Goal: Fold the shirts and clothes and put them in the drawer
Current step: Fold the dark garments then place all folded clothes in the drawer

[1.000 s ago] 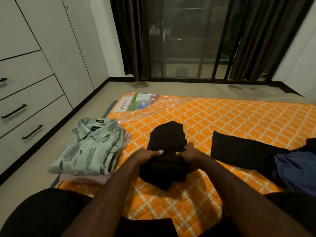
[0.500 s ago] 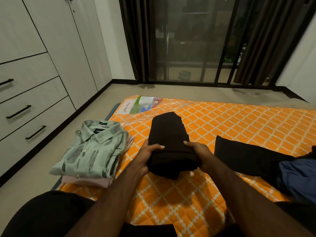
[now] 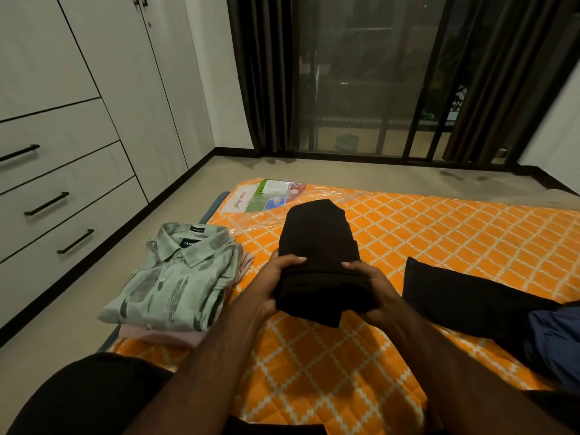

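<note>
A: Head view, centre: what is held?
B: A black garment [image 3: 317,246], folded into a thick bundle with layered edges toward the viewer, raised above the orange mattress [image 3: 439,240].
A: Hands?
B: Left hand [image 3: 276,277] and right hand [image 3: 373,287] grip its near end, thumbs on top.
A: Left of it?
B: A folded green shirt [image 3: 175,277] atop a pink one [image 3: 163,335], near the drawers [image 3: 62,211].

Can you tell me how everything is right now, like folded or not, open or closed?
black garment: folded, gripped at its near end by both hands
left hand: grips it
right hand: grips it
green shirt: folded, on top of a pink garment
drawers: closed
blue garment: unfolded, heaped
curtains: drawn aside
</note>
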`<state>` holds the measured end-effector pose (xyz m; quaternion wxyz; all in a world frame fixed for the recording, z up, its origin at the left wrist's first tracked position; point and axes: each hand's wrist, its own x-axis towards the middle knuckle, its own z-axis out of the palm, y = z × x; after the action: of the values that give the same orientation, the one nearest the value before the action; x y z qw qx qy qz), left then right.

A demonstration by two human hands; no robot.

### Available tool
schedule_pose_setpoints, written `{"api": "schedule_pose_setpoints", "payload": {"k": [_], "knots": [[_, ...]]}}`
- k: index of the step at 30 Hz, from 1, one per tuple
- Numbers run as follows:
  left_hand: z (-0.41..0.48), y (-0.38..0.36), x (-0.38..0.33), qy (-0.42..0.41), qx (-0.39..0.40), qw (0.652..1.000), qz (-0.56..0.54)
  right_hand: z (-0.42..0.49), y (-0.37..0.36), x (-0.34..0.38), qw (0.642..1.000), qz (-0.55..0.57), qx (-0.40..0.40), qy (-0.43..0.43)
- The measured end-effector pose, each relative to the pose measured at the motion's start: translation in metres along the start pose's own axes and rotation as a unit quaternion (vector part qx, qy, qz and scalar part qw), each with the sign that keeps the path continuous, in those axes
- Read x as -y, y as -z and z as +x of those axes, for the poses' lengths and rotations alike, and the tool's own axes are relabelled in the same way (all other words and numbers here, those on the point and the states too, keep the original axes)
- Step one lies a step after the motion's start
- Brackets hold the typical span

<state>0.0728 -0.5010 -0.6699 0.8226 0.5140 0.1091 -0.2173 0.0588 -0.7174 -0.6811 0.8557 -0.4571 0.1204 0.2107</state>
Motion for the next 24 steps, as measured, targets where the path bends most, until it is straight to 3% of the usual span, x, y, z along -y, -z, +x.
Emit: {"api": "schedule_pose_setpoints", "payload": {"k": [3,9,17,24], "knots": [[-0.004,-0.012,-0.012,0.048,-0.052,0.989,0.127,0.012,0.001,-0.002,0.997,-0.027,-0.039,0.062],[0.020,-0.011,-0.035,-0.028,-0.163,0.938,0.306,0.045,-0.016,0.008,0.993,-0.037,-0.042,0.101],[0.088,0.019,-0.145,-0.079,-0.229,0.880,0.409,0.142,-0.086,0.048,0.990,0.008,0.009,0.139],[0.133,0.098,-0.228,-0.066,-0.270,0.868,0.411,0.257,-0.172,0.049,0.992,-0.002,0.017,0.121]]}}
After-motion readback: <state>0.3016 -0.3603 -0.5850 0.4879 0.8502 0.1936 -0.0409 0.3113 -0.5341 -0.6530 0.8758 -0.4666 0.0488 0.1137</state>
